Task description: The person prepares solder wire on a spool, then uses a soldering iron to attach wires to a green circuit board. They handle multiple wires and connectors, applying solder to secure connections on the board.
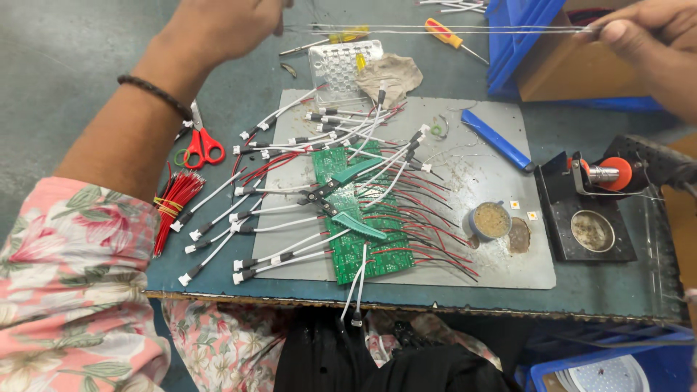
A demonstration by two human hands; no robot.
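Blue-green counter (87, 51) carries a grey work mat (508, 268), set under the parts as a working surface. On the mat lies a green circuit board (370, 254) with white and red-black connector leads (276, 218) fanned out left and right. Teal-handled cutters (347, 199) lie open across the board. Soldering iron stand (589, 218) sits at the right edge; red scissors (202, 144) and a bundle of red wires (174, 203) lie left of the mat.

Left hand (218, 25) and right hand (646, 33) are raised at the far edge, well apart, each pinching one end of thin white wires (435, 30), stretched taut between them, probably to straighten them. Wires hang above the screwdrivers (443, 33), well clear of the board.
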